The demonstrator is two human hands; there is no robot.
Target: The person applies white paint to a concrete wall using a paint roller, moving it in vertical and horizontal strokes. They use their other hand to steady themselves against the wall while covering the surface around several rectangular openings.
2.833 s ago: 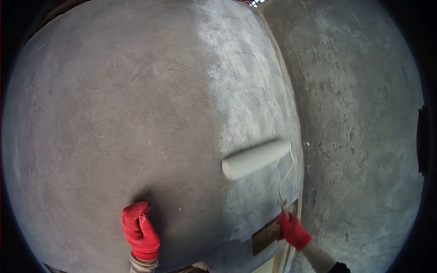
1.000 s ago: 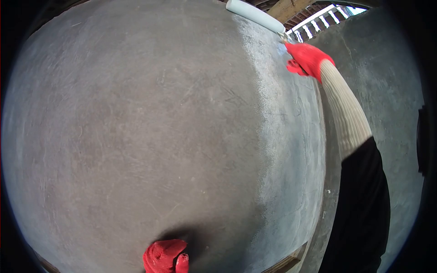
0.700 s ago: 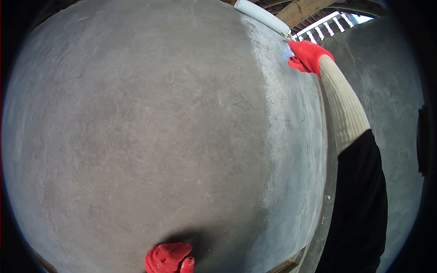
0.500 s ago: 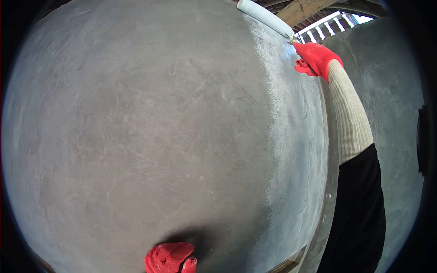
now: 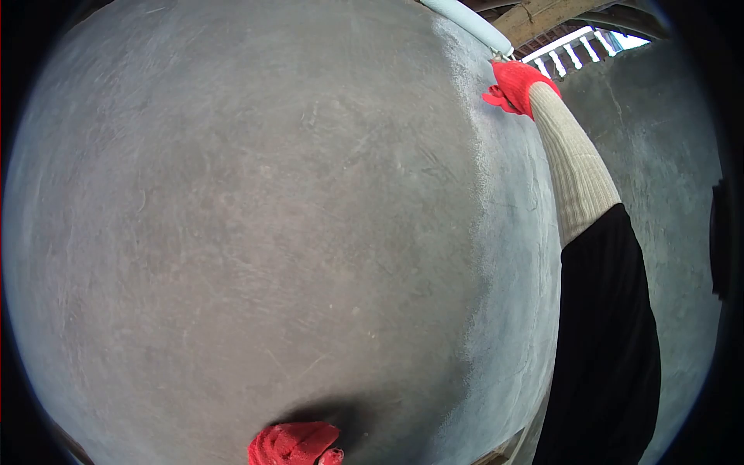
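My right hand (image 5: 521, 87), in a red knit glove, is raised at the upper right with its fingers closed on a paint roller. The roller's long pale sleeve (image 5: 473, 25) lies against the top of the grey wall (image 5: 294, 217), cut off partly by the frame's upper edge. Its handle is mostly hidden in the glove. A whitish coated strip (image 5: 511, 256) with a ragged left edge runs down the wall below the roller. At the bottom, my left hand (image 5: 294, 445), also red-gloved, is curled close to the wall; whatever it holds is out of sight.
A second grey wall (image 5: 651, 155) meets the first at a corner on the right. Above are a wooden beam (image 5: 542, 17) and a white balustrade (image 5: 573, 56). A piece of wood (image 5: 496, 457) shows at the lower right.
My right hand and the roller have moved slightly upward, with the wrist shifting left. The wall has shifted slightly right in view. My left hand stays curled at the bottom.
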